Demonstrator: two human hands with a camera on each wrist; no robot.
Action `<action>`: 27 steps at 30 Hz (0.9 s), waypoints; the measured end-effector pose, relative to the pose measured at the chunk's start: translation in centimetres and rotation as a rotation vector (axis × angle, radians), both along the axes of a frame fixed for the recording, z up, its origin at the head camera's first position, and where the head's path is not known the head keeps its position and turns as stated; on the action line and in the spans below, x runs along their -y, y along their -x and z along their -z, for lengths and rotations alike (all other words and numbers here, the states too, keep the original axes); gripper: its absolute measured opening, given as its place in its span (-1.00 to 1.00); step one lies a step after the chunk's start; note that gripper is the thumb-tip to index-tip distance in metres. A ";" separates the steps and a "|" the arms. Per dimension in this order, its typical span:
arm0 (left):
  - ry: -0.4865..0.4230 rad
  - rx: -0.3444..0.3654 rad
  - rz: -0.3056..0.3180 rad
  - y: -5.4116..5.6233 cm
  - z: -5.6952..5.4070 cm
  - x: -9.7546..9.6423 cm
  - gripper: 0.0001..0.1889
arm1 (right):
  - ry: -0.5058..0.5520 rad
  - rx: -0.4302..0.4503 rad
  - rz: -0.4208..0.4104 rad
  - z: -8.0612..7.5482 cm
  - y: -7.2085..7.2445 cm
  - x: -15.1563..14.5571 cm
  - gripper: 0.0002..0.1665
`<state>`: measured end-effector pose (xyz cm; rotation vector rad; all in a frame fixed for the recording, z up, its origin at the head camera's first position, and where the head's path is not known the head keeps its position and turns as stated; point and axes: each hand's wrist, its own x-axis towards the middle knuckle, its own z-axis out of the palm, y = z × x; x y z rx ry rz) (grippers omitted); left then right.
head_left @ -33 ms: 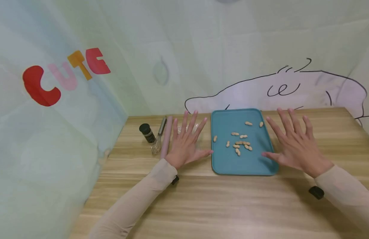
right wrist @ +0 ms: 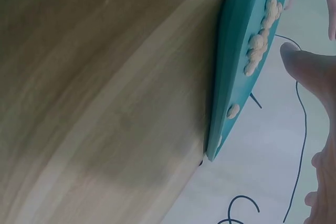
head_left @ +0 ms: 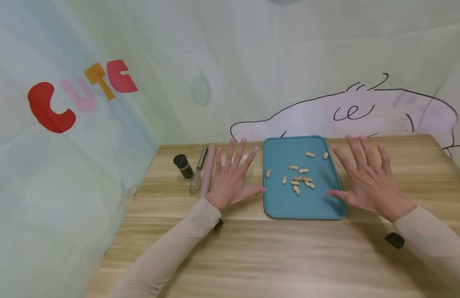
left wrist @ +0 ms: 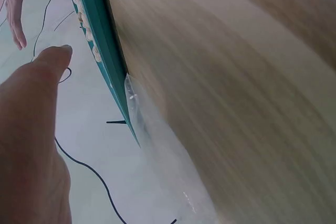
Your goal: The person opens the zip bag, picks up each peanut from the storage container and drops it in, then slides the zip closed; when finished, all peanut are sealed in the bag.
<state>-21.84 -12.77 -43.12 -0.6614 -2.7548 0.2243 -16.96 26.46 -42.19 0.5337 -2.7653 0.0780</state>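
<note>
In the head view a blue-green tray lies on the wooden table, with several unshelled peanuts scattered over it. My left hand hovers at the tray's left side, fingers straight and spread, the thumb tip overlapping its edge. On the other side, my right hand is spread the same way, its thumb over the tray's right edge. Neither hand holds anything. The left wrist view has the left thumb raised beside the tray wall. From the right wrist, the right thumb points toward the peanuts.
Left of the left hand stand or lie a black-capped jar, a wire whisk and a long pinkish rod. Clear plastic, partly hidden behind the left fingers in the head view, lies near the tray. A printed cloth hangs behind the table.
</note>
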 end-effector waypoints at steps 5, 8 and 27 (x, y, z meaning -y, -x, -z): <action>-0.035 0.032 -0.014 -0.1 0.2 0.4 0.32 | 0.011 -0.003 -0.008 0.0 0.1 0.1 0.52; -0.058 0.056 -0.027 -0.1 0.3 0.6 0.32 | 0.015 0.001 -0.011 -0.2 0.2 0.3 0.52; -0.250 0.281 -0.146 1.4 0.4 3.5 0.03 | 0.486 0.426 -0.204 -2.3 4.8 10.0 -0.15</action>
